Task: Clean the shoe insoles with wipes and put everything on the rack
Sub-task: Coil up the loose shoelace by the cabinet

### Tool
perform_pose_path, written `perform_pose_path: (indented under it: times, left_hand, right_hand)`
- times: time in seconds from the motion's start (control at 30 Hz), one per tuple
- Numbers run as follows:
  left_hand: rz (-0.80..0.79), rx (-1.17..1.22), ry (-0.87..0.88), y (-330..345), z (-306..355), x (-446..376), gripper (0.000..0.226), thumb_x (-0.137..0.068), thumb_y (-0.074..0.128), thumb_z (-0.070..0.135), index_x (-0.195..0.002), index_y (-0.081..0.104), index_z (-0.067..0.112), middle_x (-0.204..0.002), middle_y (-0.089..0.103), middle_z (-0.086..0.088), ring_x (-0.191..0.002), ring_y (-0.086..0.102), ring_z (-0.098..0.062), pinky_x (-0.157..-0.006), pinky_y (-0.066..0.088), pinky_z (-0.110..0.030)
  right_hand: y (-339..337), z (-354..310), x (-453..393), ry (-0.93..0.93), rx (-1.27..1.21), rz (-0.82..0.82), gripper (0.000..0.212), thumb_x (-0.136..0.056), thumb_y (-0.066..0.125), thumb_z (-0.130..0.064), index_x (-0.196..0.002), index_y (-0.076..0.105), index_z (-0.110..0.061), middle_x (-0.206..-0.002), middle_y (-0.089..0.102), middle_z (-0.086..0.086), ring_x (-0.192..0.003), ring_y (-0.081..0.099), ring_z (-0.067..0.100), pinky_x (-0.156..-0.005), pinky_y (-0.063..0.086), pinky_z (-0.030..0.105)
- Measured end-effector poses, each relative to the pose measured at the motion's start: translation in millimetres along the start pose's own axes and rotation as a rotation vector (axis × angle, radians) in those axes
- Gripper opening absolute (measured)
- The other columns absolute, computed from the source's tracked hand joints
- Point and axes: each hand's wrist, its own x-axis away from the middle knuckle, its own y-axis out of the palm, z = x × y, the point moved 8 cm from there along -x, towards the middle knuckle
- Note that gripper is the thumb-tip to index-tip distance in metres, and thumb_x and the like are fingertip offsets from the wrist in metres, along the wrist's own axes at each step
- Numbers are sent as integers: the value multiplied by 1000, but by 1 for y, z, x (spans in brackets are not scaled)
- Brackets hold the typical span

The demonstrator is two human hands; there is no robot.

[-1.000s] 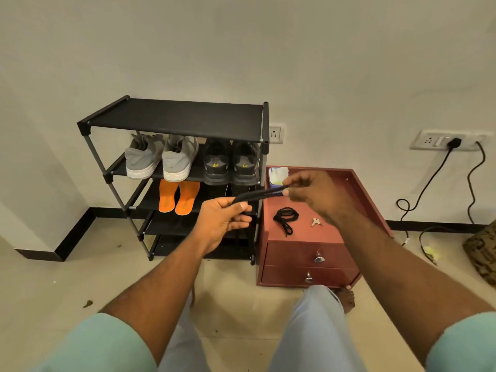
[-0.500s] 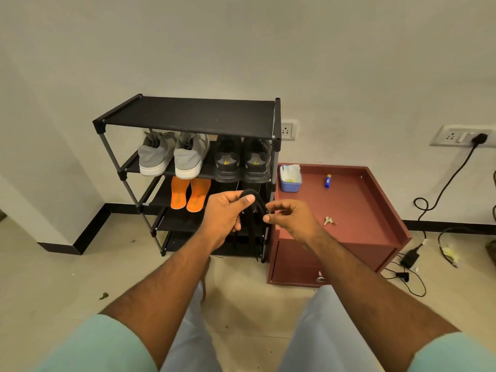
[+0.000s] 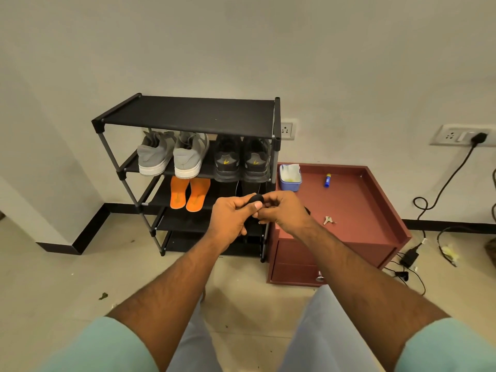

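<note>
Head view: both hands meet in front of the rack (image 3: 188,116), level with its lower shelves. Left hand (image 3: 232,216) and right hand (image 3: 281,210) each curl their grip around a small dark bundle (image 3: 256,198), thumb of the left pressed on its front. Bundle looks like a coiled black lace or strap; cannot tell which.

Rack contents: grey shoes (image 3: 171,154) and black shoes (image 3: 241,159) sit side by side on the second shelf, heels outward. Orange insoles (image 3: 190,193) lie flat as a pair on the shelf below the grey shoes. Top shelf bare of shoes.

Right of the rack stands a red cabinet (image 3: 375,210), serving as the counter. On it: a blue tub of wipes (image 3: 290,177) at the corner nearest the rack, a small blue tube (image 3: 327,180) further right, a key (image 3: 328,220) nearer the front edge.

Progress, judged: insoles and both pairs of shoes are already racked, so cleaning appears done. Remaining: stow the dark bundle on the rack, then probably the wipes tub. Whether insoles for the black shoes are back inside is not visible.
</note>
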Motion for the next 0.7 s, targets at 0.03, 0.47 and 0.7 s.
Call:
perform_pose_path:
  times: [0.03, 0.47, 0.7]
  left_hand:
    - [-6, -6, -1, 0, 0, 0, 24, -90, 71, 22, -111, 74, 11, -106, 73, 9, -39, 51, -15, -38, 41, -20]
    - [-220, -115, 40, 6, -2, 8, 46, -98, 59, 21, -143, 48, 26, -94, 75, -2, -49, 58, -14, -47, 51, -25]
    - [-220, 53, -43, 5, -8, 10, 33, -90, 68, 14, -123, 65, 13, -83, 75, -2, -52, 64, -13, -50, 56, -25]
  right_hand:
    - [0, -1, 0, 1, -4, -4, 24, -77, 73, 1, -98, 69, -8, -94, 69, 21, -87, 69, 27, -69, 58, 28]
    - [-3, -1, 0, 38, -361, 91, 17, -76, 73, 4, -90, 69, -2, -79, 70, 10, -74, 69, 21, -63, 58, 26]
    - [-4, 11, 3, 92, -520, 134, 14, -79, 71, 0, -92, 67, -1, -79, 70, 16, -68, 69, 21, -58, 58, 25]
